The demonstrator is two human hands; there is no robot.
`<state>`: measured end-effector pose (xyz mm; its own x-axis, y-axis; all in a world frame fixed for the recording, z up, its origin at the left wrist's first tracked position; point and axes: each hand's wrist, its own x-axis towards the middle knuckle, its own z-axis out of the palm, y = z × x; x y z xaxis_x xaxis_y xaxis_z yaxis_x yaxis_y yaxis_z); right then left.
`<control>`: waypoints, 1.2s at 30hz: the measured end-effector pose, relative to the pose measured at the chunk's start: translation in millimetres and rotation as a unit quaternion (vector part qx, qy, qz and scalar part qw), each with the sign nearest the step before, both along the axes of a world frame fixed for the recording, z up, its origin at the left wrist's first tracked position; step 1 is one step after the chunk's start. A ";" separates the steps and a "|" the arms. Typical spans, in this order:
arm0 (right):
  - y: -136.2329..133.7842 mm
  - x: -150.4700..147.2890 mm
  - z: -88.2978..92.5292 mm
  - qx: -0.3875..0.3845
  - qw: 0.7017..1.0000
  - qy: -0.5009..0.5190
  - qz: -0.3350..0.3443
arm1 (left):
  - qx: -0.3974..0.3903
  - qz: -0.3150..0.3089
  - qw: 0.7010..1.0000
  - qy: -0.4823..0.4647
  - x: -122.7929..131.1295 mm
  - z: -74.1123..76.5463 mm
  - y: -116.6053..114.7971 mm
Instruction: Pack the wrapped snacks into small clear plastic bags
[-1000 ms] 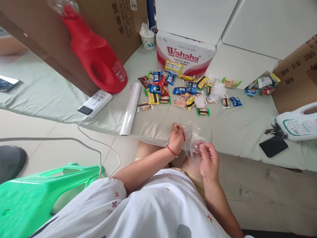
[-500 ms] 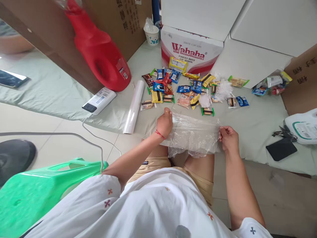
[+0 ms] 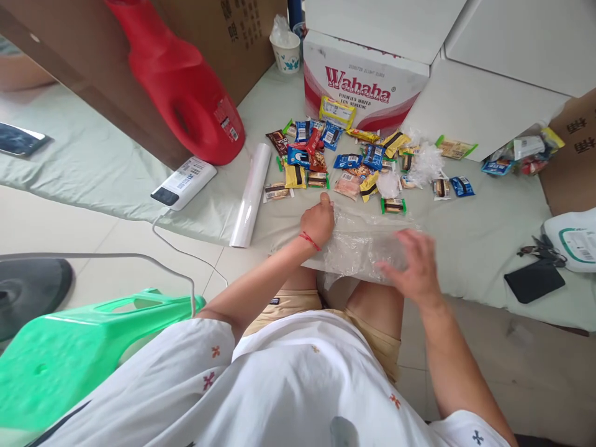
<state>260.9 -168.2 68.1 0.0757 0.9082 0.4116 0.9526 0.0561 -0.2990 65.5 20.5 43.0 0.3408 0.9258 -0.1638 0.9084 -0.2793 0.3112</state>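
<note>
Above pale cloth (image 3: pixel 470 248) | left hand (image 3: pixel 318 222) still pinching clear film (image 3: pixel 351 251) | right hand (image 3: pixel 415 264) now spread, pinch released

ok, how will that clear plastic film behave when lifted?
The clear plastic film is likely floppy: it lies wrinkled, holding no firm shape. Probably very light, since it looks thin enough to see the pale green cloth through. Might be slippery, judging by its glossy highlights.
</note>
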 end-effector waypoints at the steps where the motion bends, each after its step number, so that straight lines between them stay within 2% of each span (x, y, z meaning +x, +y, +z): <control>1: -8.6 -14.1 -2.4 -0.034 0.998 -0.028 0.048 | 0.003 -0.003 1.000 0.003 0.3 -0.3 1.7; 2: -17.7 -24.7 -7.4 -0.067 0.994 -0.049 0.073 | 0.006 -0.005 1.000 0.005 0.4 -0.9 3.4; 4: -37.6 -34.5 -21.5 -0.114 0.989 -0.059 0.073 | 0.013 -0.009 1.000 0.010 -0.1 -3.0 6.8; 7: -69.4 -27.1 -34.4 -0.162 0.985 0.011 0.063 | 0.016 -0.016 1.000 0.017 -2.5 -7.9 9.6; 9: -84.8 -16.5 -28.2 -0.216 0.968 0.083 0.095 | 0.016 -0.028 0.999 0.019 -4.3 -11.5 8.6; 11: -87.6 -6.9 -12.2 -0.255 0.949 0.149 0.112 | 0.024 -0.043 0.999 0.017 -5.3 -14.2 5.7; 12: -83.0 -3.2 -3.4 -0.249 0.948 0.171 0.098 | 0.031 -0.050 0.998 0.017 -5.5 -15.1 3.9; 14: -61.5 2.3 9.4 -0.186 0.967 0.174 0.031 | 0.043 -0.053 0.997 0.021 -5.6 -16.0 0.1; 16: -28.1 7.0 10.9 -0.117 0.985 0.124 -0.033 | 0.052 -0.049 0.997 0.024 -5.8 -15.8 -3.3; 17: -9.4 9.9 7.4 -0.105 0.989 0.095 -0.047 | 0.055 -0.049 0.997 0.023 -6.1 -15.5 -4.8; 20: 43.7 23.6 -11.6 -0.165 0.983 0.078 -0.024 | 0.056 -0.052 0.997 0.021 -8.2 -14.7 -8.6; 24: 89.6 52.4 -27.0 -0.197 0.964 0.174 -0.025 | 0.067 -0.065 0.995 0.023 -10.7 -14.9 -12.7; 27: 104.8 66.3 -22.2 -0.176 0.958 0.220 -0.047 | 0.068 -0.073 0.995 0.025 -10.7 -14.4 -13.7; 29: 107.3 64.9 -16.0 -0.174 0.960 0.218 -0.009 | 0.059 -0.074 0.995 0.027 -10.3 -13.6 -13.2; 31: 105.8 57.2 -11.5 -0.216 0.952 0.208 0.064 | 0.052 -0.076 0.995 0.026 -10.2 -13.1 -12.0; 33: 103.4 50.1 -10.0 -0.286 0.932 0.197 0.108 | 0.051 -0.082 0.995 0.018 -10.7 -13.3 -10.7; 35: 103.1 49.7 -10.9 -0.320 0.917 0.214 0.103 | 0.053 -0.088 0.995 0.006 -11.1 -13.9 -9.9; 36: 104.2 52.6 -11.9 -0.313 0.915 0.239 0.090 | 0.054 -0.089 0.995 0.000 -11.2 -14.2 -9.9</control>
<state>313.5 -64.0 56.2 -0.0621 0.9703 -0.2338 0.6970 -0.1255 -0.7060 54.3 10.6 28.8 0.5007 0.8630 -0.0678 0.8418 -0.4672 0.2705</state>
